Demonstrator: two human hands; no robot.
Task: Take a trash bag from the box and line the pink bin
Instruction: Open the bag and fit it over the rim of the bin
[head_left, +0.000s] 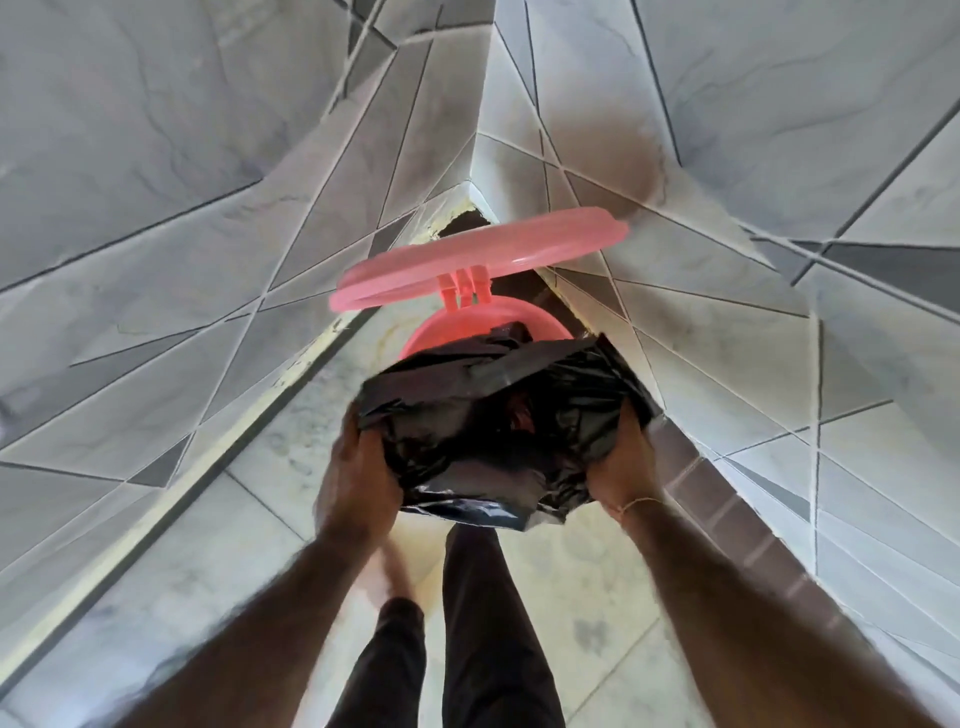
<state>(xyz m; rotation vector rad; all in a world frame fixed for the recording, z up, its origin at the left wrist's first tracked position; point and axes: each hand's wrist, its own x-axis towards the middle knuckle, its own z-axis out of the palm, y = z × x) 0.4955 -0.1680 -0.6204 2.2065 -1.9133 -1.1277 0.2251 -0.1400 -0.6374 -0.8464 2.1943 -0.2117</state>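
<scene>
A crumpled black trash bag (498, 426) hangs between my hands over the pink bin (441, 327), hiding most of the bin's mouth. Only the bin's far rim shows behind the bag. The bin's pink lid (478, 254) stands raised on its hinge at the back. My left hand (358, 478) grips the bag's left edge. My right hand (623, 462) grips its right edge; a thin band circles that wrist. The bag's mouth is pulled partly open between them. The box is not in view.
The bin stands in a corner of grey tiled walls (208, 260), with a wall close on the right (779, 364). The floor (260, 545) is pale tile. My legs in dark trousers (478, 623) are below the bag.
</scene>
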